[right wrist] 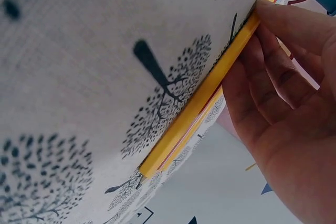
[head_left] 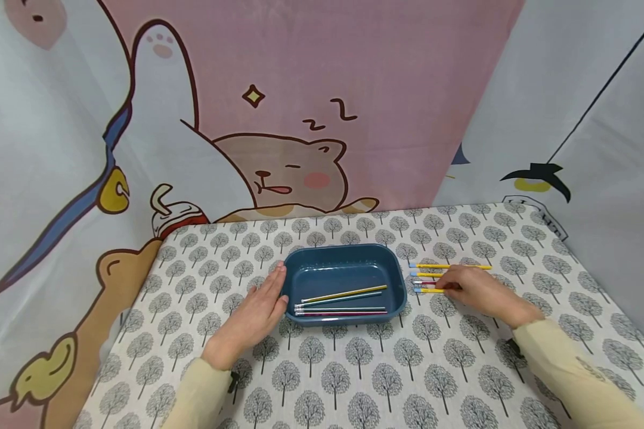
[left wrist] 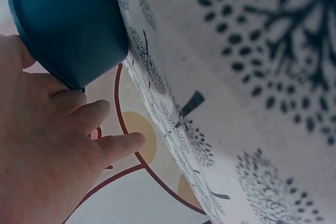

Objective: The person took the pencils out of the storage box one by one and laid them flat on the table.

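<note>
A dark blue rectangular tray (head_left: 343, 248) stands on the tree-print cloth. Inside it lie several thin pencils (head_left: 349, 294) in gold, teal, pale and dark red, side by side. Against the tray's left wall rests my left hand (head_left: 254, 319), fingers extended and thumb near the rim; the left wrist view shows this wall (left wrist: 68, 30) close by. To the tray's right, my right hand (head_left: 474, 290) pinches the nearest yellow pencil (right wrist: 205, 93), its thumb tip on the near side. A red pencil (head_left: 423, 282) lies just behind, partly covered by the hand. Some fingertips are hidden.
Two more yellow pencils (head_left: 461, 267) lie farther back, roughly parallel, with blue ends toward the tray. The cloth-covered table (head_left: 354, 381) meets a cartoon-printed curtain (head_left: 397, 89) at its back edge. Curtains also hang at both sides.
</note>
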A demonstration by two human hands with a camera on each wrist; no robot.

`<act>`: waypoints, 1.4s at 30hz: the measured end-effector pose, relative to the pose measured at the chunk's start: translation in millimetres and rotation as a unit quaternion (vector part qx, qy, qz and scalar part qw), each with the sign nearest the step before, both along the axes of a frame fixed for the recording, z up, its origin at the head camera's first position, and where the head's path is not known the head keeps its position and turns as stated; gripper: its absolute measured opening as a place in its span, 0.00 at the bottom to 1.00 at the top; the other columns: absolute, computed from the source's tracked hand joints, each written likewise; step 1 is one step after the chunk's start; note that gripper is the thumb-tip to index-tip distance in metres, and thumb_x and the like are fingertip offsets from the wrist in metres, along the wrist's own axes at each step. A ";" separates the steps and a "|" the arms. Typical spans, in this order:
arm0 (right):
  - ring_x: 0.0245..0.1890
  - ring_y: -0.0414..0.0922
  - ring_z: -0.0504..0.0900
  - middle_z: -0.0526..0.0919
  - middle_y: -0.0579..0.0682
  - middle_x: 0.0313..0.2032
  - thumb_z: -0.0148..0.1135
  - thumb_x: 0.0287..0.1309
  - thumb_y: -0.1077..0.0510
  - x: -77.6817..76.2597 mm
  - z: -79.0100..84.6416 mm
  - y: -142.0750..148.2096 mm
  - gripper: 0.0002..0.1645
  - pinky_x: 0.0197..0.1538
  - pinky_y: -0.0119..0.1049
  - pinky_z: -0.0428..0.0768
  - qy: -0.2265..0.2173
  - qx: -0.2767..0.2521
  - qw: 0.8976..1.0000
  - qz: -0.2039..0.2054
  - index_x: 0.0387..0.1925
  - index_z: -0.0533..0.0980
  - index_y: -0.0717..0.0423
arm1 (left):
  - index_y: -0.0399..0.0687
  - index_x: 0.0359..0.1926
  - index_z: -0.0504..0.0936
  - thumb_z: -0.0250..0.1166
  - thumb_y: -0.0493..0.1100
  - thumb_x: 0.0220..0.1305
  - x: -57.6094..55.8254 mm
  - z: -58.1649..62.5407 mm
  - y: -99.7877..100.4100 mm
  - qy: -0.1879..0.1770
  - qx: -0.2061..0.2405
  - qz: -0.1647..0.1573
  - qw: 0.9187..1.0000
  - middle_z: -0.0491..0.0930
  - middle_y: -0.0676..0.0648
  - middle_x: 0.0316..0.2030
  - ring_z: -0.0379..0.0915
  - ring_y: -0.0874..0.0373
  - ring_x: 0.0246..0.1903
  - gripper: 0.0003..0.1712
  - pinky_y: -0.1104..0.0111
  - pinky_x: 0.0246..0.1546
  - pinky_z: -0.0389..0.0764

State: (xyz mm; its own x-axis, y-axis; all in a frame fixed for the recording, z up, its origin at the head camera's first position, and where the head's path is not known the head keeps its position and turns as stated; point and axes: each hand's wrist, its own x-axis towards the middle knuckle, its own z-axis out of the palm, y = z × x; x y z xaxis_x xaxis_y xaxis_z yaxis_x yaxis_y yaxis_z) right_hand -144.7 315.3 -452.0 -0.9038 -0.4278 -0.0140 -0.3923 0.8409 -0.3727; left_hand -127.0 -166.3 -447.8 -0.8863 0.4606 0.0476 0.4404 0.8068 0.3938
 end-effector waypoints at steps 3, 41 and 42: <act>0.44 0.49 0.85 0.87 0.48 0.45 0.72 0.59 0.67 1.1 0.5 -0.6 0.12 0.47 0.50 0.86 -0.001 0.002 1.000 -0.011 0.43 0.88 0.52 | 0.42 0.82 0.45 0.45 0.51 0.84 -0.4 1.2 0.5 0.000 0.002 -0.001 1.000 0.43 0.43 0.82 0.47 0.44 0.79 0.36 0.35 0.72 0.56; 0.76 0.65 0.57 0.58 0.55 0.80 0.66 0.68 0.38 26.3 39.4 -14.6 0.42 0.69 0.73 0.61 0.084 -0.051 0.994 -0.047 0.76 0.68 0.52 | 0.43 0.82 0.45 0.45 0.51 0.84 0.8 1.0 1.0 -0.006 -0.002 0.004 1.000 0.43 0.44 0.82 0.47 0.44 0.79 0.36 0.36 0.73 0.56; 0.77 0.65 0.57 0.58 0.54 0.79 0.67 0.68 0.39 26.2 41.5 -17.9 0.42 0.69 0.72 0.61 0.088 -0.055 0.994 -0.045 0.76 0.68 0.52 | 0.43 0.82 0.45 0.45 0.51 0.84 0.7 0.9 1.1 -0.005 -0.002 0.004 1.000 0.43 0.44 0.82 0.47 0.44 0.79 0.36 0.36 0.73 0.56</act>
